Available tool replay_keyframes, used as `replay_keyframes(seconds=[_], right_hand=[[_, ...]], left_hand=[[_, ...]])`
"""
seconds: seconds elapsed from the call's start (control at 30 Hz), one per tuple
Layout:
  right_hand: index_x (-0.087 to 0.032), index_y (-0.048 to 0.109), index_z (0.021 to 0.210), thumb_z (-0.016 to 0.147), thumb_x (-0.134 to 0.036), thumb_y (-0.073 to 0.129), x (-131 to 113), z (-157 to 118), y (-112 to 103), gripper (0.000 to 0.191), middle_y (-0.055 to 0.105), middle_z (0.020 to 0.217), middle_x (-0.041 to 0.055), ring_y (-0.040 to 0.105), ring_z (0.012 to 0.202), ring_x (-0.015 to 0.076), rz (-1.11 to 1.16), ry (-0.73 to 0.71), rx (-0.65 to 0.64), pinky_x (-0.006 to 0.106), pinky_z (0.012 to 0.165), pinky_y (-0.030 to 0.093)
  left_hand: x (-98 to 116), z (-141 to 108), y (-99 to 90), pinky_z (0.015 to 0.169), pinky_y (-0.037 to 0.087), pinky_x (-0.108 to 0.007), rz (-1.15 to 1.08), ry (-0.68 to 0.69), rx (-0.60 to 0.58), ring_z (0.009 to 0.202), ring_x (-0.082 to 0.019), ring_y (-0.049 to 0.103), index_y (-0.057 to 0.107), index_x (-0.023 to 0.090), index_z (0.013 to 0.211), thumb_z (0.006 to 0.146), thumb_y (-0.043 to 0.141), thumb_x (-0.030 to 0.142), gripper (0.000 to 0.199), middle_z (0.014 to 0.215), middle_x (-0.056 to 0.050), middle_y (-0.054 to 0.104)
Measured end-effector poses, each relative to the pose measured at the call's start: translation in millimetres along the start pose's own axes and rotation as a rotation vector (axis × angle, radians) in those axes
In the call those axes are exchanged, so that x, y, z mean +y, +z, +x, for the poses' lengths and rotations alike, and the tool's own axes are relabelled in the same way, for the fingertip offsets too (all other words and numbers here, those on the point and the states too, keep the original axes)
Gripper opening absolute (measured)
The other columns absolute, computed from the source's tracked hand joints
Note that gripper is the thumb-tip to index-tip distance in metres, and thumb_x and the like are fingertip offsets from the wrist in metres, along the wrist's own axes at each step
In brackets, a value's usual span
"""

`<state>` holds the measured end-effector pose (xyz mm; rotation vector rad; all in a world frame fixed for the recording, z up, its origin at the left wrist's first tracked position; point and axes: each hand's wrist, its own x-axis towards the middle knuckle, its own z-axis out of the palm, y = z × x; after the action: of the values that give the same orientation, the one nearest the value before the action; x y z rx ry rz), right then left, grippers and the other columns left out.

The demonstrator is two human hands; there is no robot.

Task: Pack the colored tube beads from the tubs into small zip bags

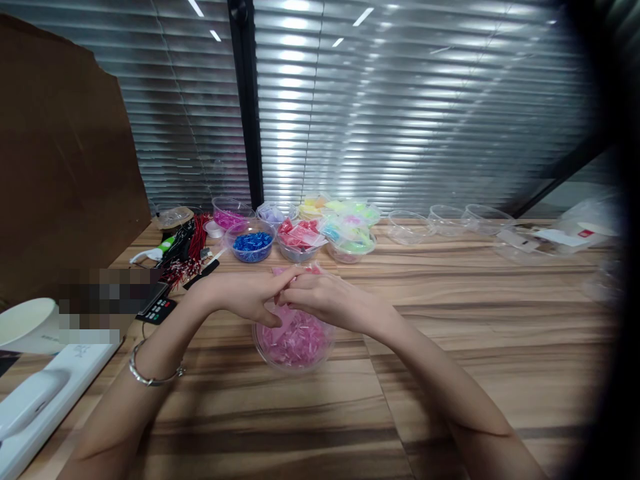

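Both hands meet over a clear round bowl (295, 363) heaped with pale pink shiny pieces (303, 340), too small to name surely. A thin pink plastic packet (284, 321) shows beneath the fingers, and its lower part hangs into the bowl. My left hand (247, 293) comes from the left, thumb pointing down beside the packet and index finger stretched across my right fingers. My right hand (325, 300) has its fingers curled in against the left ones, closed at the packet's upper part. The fingertips partly cover each other, hiding the exact grip.
Behind stand bowls of blue pieces (253, 247), red packets (300, 233), magenta pieces (230, 219) and pastel packets (355, 230). Clear bowls (407, 228) line the back right. At left are red and black cords (193, 243), a card terminal (157, 311), a white telephone (37, 400) and a paper cup (33, 327).
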<state>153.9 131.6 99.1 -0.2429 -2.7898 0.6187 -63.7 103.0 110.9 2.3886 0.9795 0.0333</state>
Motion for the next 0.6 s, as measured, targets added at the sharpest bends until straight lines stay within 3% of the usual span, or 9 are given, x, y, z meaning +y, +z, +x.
replay_keyframes(seconds=[0.23, 0.6], right_hand=[[-0.017, 0.067, 0.101, 0.091, -0.006, 0.049, -4.7, 3.6, -2.8, 0.023, 0.068, 0.102, 0.0072, 0.062, 0.097, 0.0176, -0.112, -0.030, -0.006, 0.030, 0.083, 0.048], [-0.019, 0.066, 0.106, 0.090, -0.004, 0.049, 0.4, 3.0, 1.7, 0.027, 0.068, 0.104, 0.0061, 0.060, 0.100, 0.0167, -0.101, -0.023, 0.000, 0.029, 0.086, 0.047]], left_hand=[[-0.1, 0.4, -0.3, 0.099, 0.039, -0.033, -0.003, 0.041, 0.032, 0.129, -0.030, 0.045, 0.005, 0.020, 0.150, 0.076, 0.068, 0.030, 0.098, 0.141, -0.012, 0.048], [0.3, 0.6, -1.5, 0.101, 0.037, -0.035, 0.012, 0.020, 0.010, 0.131, -0.030, 0.042, 0.007, 0.019, 0.150, 0.077, 0.068, 0.031, 0.097, 0.147, -0.015, 0.040]])
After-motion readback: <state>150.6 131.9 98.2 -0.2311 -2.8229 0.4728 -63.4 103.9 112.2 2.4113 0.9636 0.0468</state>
